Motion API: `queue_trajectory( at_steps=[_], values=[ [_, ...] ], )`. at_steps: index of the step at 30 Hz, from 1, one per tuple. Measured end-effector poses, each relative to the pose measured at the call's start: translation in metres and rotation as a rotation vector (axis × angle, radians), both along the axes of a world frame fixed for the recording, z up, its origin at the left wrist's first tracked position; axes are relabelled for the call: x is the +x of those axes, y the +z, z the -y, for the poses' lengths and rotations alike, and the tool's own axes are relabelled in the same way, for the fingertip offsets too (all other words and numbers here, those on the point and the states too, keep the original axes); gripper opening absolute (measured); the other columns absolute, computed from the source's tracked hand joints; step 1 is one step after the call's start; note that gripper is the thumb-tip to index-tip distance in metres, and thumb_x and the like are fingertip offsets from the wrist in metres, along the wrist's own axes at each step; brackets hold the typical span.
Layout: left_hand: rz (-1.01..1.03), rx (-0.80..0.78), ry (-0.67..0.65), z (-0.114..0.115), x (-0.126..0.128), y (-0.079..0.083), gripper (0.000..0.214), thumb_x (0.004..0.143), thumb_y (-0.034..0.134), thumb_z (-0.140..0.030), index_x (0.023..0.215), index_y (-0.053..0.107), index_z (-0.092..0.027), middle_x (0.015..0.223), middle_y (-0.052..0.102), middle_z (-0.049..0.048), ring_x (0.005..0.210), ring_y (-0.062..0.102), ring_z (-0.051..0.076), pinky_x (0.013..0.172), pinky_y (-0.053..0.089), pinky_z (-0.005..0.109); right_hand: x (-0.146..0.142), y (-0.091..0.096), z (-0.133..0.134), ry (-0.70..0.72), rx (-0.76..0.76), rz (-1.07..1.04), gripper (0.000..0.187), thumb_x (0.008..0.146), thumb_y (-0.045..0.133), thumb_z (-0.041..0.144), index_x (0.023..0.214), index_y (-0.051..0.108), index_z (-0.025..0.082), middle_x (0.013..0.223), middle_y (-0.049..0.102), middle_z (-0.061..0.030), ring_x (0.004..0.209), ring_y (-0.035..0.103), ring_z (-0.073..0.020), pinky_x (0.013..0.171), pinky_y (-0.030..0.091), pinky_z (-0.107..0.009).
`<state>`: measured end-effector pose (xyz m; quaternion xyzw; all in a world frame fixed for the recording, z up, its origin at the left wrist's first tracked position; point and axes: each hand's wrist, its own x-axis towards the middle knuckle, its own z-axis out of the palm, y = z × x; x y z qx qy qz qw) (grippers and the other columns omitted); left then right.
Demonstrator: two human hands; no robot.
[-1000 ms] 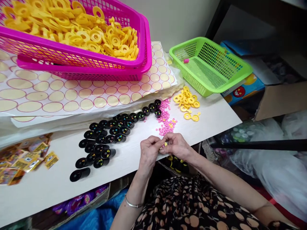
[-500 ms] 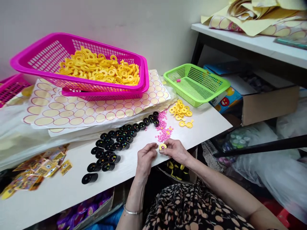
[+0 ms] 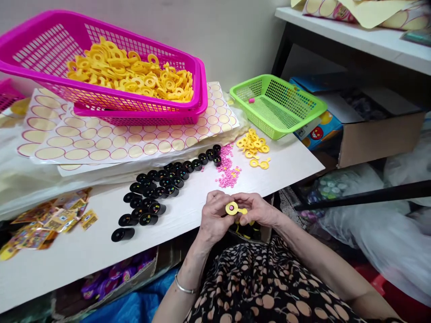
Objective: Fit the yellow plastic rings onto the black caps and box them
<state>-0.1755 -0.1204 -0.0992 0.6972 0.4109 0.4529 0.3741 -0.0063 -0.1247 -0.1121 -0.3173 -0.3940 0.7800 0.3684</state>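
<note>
Between my two hands is a yellow plastic ring piece point(image 3: 237, 210) with a short tab pointing right. A small pink bead point(image 3: 231, 207) sits in the middle of its round end. My left hand point(image 3: 215, 216) is closed at the round end, thumb below and fingers behind. At the tab, my right hand point(image 3: 258, 210) pinches with thumb and bent fingers. Both hands are at the table's front edge. Beyond them lie a scatter of small pink beads point(image 3: 229, 175) and a pile of yellow ring pieces point(image 3: 252, 144). Rows of black cups point(image 3: 156, 208) stand to the left.
A magenta basket point(image 3: 134, 110) full of yellow rings rests on sticker sheets point(image 3: 121, 142) at the back. A green basket point(image 3: 279, 130) holds one pink piece. Small printed packets point(image 3: 63, 215) lie at left; a cardboard box point(image 3: 380, 139) stands right, below a shelf point(image 3: 336, 38).
My left hand has closed in on the yellow ring piece, which was in my right fingers alone. The piece now shows its tab to the right. The camera view has shifted slightly.
</note>
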Motion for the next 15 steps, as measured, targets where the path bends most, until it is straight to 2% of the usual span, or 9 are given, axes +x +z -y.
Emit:
queue_trajectory(
  at_steps=[2, 6, 9, 15],
  values=[
    [-0.064, 0.081, -0.051, 0.003, 0.005, 0.002, 0.021, 0.061, 0.070, -0.012, 0.079, 0.066, -0.020, 0.074, 0.064, 0.0030, 0.088, 0.048, 0.021, 0.082, 0.040, 0.038, -0.002, 0.003, -0.001, 0.037, -0.025, -0.003, 0.065, 0.044, 0.082, 0.012, 0.105, 0.060, 0.017, 0.091, 0.062, -0.0007, 0.087, 0.057, -0.0147, 0.075, 0.043, -0.025],
    [-0.106, 0.170, -0.120, 0.009, 0.012, -0.005, 0.015, 0.063, 0.069, -0.014, 0.076, 0.066, -0.020, 0.073, 0.065, 0.0032, 0.086, 0.049, 0.021, 0.085, 0.039, 0.041, -0.003, 0.009, -0.004, 0.140, -0.070, 0.107, 0.050, 0.044, 0.081, 0.016, 0.090, 0.062, 0.013, 0.075, 0.059, 0.0034, 0.068, 0.052, -0.0102, 0.060, 0.039, -0.021],
    [-0.088, 0.150, -0.149, 0.012, 0.014, -0.009, 0.015, 0.063, 0.069, -0.016, 0.077, 0.067, -0.020, 0.074, 0.065, 0.0041, 0.089, 0.048, 0.022, 0.084, 0.041, 0.040, -0.003, 0.010, -0.004, 0.181, -0.076, 0.150, 0.048, 0.041, 0.081, 0.017, 0.086, 0.062, 0.012, 0.070, 0.056, 0.0055, 0.063, 0.048, -0.0093, 0.056, 0.036, -0.021],
    [-0.068, 0.074, -0.169, 0.011, 0.010, -0.007, 0.012, 0.064, 0.070, -0.021, 0.075, 0.067, -0.020, 0.075, 0.066, 0.0058, 0.093, 0.048, 0.024, 0.085, 0.041, 0.042, -0.003, 0.013, 0.001, 0.159, -0.091, 0.139, 0.047, 0.043, 0.081, 0.019, 0.086, 0.064, 0.013, 0.070, 0.054, 0.0048, 0.064, 0.046, -0.0093, 0.056, 0.033, -0.020]
  ],
)
